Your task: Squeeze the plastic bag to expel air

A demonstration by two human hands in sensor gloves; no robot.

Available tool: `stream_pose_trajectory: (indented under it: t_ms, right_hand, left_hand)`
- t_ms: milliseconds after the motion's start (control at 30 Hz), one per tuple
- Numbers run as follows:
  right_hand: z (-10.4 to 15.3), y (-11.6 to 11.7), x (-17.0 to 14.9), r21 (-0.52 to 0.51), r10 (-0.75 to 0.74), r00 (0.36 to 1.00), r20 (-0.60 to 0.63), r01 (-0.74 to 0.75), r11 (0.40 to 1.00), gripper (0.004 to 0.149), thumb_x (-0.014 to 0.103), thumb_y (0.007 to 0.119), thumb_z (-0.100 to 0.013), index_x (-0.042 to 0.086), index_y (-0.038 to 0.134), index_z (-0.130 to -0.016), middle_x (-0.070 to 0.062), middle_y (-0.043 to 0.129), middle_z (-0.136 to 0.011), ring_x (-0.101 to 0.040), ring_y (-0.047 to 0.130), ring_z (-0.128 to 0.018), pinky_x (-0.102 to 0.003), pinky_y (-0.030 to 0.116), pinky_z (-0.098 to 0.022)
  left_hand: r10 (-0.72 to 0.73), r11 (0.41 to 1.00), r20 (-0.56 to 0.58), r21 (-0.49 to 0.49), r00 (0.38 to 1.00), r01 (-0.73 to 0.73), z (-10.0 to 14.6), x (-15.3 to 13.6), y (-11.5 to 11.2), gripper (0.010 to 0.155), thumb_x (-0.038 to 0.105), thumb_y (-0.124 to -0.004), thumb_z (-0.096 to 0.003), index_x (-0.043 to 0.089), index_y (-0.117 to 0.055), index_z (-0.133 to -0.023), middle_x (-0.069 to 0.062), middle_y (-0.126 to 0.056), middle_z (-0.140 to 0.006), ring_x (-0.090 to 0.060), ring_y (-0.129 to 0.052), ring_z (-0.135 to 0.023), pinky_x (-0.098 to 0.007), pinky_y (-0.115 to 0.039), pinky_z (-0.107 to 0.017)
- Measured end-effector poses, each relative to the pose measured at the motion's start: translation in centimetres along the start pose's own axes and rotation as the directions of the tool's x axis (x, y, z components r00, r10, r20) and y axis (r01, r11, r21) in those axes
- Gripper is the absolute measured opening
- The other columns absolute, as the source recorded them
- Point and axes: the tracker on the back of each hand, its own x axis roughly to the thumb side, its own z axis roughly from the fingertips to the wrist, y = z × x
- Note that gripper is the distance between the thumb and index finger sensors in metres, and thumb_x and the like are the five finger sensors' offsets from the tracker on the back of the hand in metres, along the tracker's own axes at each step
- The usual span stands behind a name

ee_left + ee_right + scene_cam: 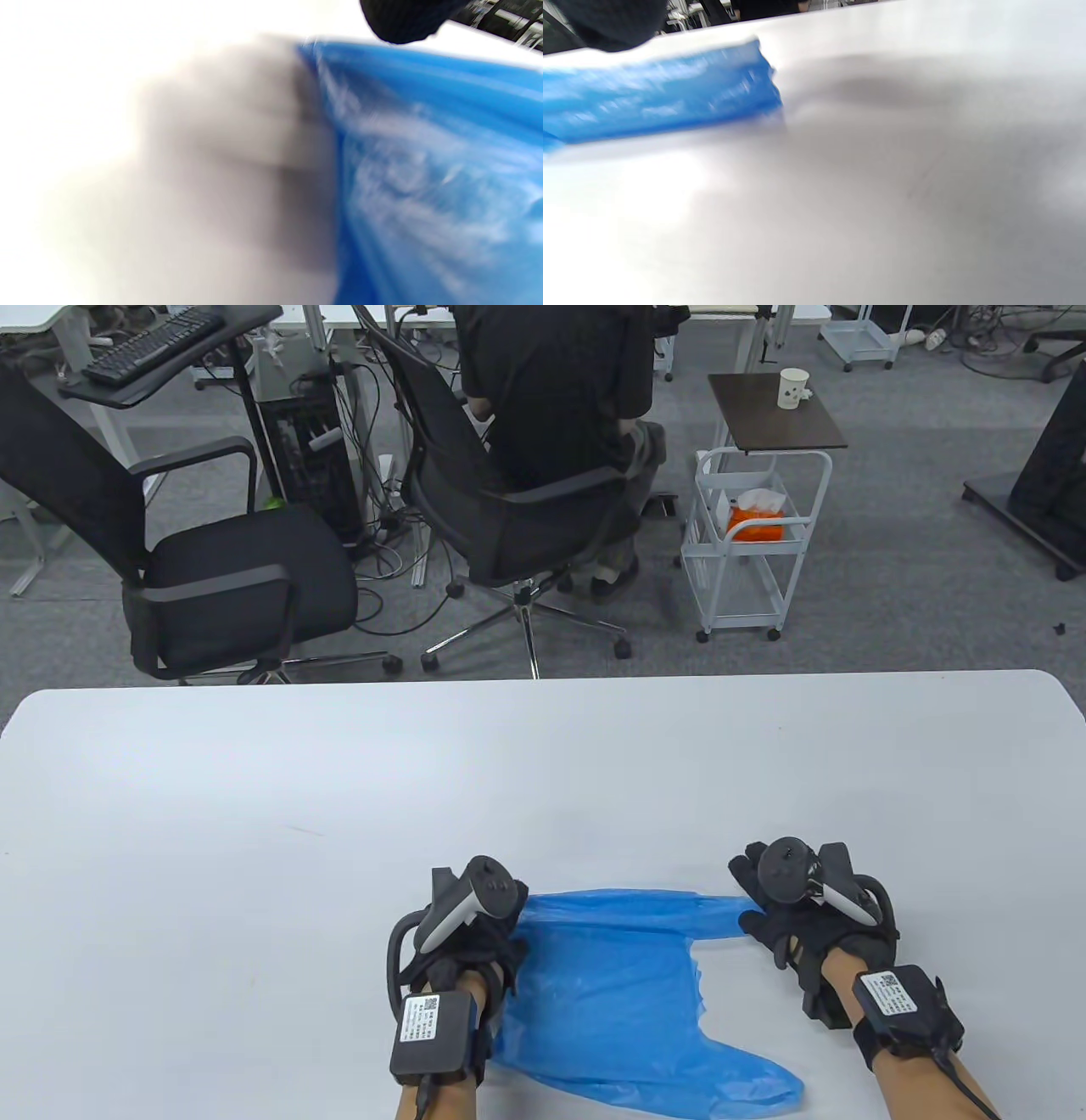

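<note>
A blue plastic bag [619,984] lies flat and wrinkled on the white table [339,814], near the front edge. A narrow strip of it [645,908] stretches to the right. My left hand [475,925] rests at the bag's upper left corner; the tracker hides its fingers. In the blurred left wrist view one dark fingertip [403,19] hangs over the bag's edge [424,169]. My right hand [785,903] lies with its fingers stretched out at the strip's right end. In the right wrist view the strip's end [670,97] lies loose on the table under a fingertip [611,21].
The table's far edge [543,678] runs across the middle of the table view. Beyond it stand two black office chairs [229,577], a seated person [560,398] and a white trolley [747,543].
</note>
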Motion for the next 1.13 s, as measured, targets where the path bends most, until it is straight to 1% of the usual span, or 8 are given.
stream_pose_trajectory:
  t_ms: [100,167,267,400,467,600,733,1133]
  right_hand:
    - [2.0,-1.3,-0.4,-0.049,-0.031,1.000,-0.005,0.031,0.998,0.080,0.063,0.068,-0.035,0.051,0.018,-0.096,0.017,0.005,-0.113,-0.014,0.008,-0.111,-0.049,0.019,-0.083]
    - [4.0,-2.1,-1.2,-0.099,-0.076,0.997,-0.015,0.074,0.992,0.080,0.063,0.068,-0.035,0.050,0.019,-0.096,0.016,0.006,-0.113,-0.015,0.008,-0.111,-0.049,0.019,-0.083]
    - [6.6,-2.4,-2.4,-0.152,-0.109,0.994,-0.028,0.104,0.983,0.077,0.062,0.068,-0.036,0.049,0.024,-0.098,0.014,0.008,-0.114,-0.017,0.010,-0.111,-0.050,0.020,-0.083]
    - [10.0,-1.5,-4.0,-0.172,-0.062,0.995,-0.075,0.049,0.984,0.074,0.062,0.067,-0.037,0.048,0.032,-0.100,0.012,0.011,-0.115,-0.019,0.011,-0.111,-0.052,0.020,-0.082]
    - [11.3,-1.0,-4.4,-0.189,-0.071,0.994,-0.081,0.055,0.980,0.074,0.062,0.067,-0.037,0.048,0.031,-0.100,0.011,0.011,-0.115,-0.020,0.011,-0.111,-0.052,0.021,-0.082]
    - [13.1,0.3,-4.3,-0.192,-0.108,0.992,-0.065,0.094,0.977,0.075,0.062,0.067,-0.037,0.047,0.030,-0.101,0.011,0.011,-0.116,-0.021,0.010,-0.111,-0.052,0.020,-0.082]
    - [13.2,1.9,-4.1,-0.187,-0.087,0.995,-0.048,0.077,0.979,0.074,0.062,0.067,-0.037,0.047,0.031,-0.100,0.011,0.012,-0.115,-0.020,0.011,-0.111,-0.052,0.021,-0.082]
    - [13.5,3.0,-3.2,-0.140,-0.071,0.997,-0.004,0.070,0.988,0.073,0.061,0.067,-0.037,0.046,0.031,-0.100,0.010,0.013,-0.115,-0.021,0.013,-0.110,-0.053,0.022,-0.081]
  left_hand:
    - [-0.035,0.993,0.044,0.116,0.998,0.030,2.9,0.7,2.0,0.072,0.050,-0.067,-0.0399,0.048,-0.025,-0.099,0.015,-0.012,-0.109,-0.019,-0.005,-0.106,-0.057,-0.018,-0.078]
    - [-0.057,0.975,0.077,0.218,0.995,0.039,5.8,0.9,3.2,0.072,0.050,-0.067,-0.0396,0.047,-0.028,-0.100,0.014,-0.014,-0.110,-0.020,-0.007,-0.107,-0.057,-0.019,-0.079]
    - [-0.098,0.942,0.099,0.329,0.990,0.060,9.2,1.0,3.9,0.070,0.050,-0.067,-0.0396,0.045,-0.033,-0.101,0.013,-0.019,-0.111,-0.021,-0.012,-0.109,-0.057,-0.022,-0.079]
    - [-0.167,0.875,0.081,0.471,0.983,0.110,13.3,0.8,2.8,0.066,0.051,-0.067,-0.0397,0.042,-0.043,-0.101,0.010,-0.032,-0.112,-0.024,-0.033,-0.110,-0.053,-0.038,-0.081]
    - [-0.174,0.871,0.078,0.477,0.982,0.116,14.1,0.7,1.6,0.066,0.050,-0.067,-0.0399,0.041,-0.045,-0.101,0.010,-0.034,-0.111,-0.024,-0.036,-0.110,-0.051,-0.040,-0.081]
    - [-0.151,0.887,0.081,0.451,0.985,0.099,14.1,0.2,-1.3,0.065,0.051,-0.066,-0.0398,0.042,-0.045,-0.101,0.010,-0.034,-0.111,-0.024,-0.036,-0.111,-0.054,-0.037,-0.081]
    - [-0.152,0.906,0.072,0.409,0.986,0.110,13.1,-0.6,-3.2,0.066,0.050,-0.067,-0.0397,0.040,-0.043,-0.101,0.008,-0.033,-0.111,-0.025,-0.034,-0.110,-0.057,-0.035,-0.079]
    - [-0.124,0.936,0.052,0.336,0.991,0.100,12.3,-1.3,-4.1,0.067,0.050,-0.067,-0.0390,0.039,-0.043,-0.101,0.008,-0.033,-0.110,-0.026,-0.034,-0.109,-0.057,-0.034,-0.079]
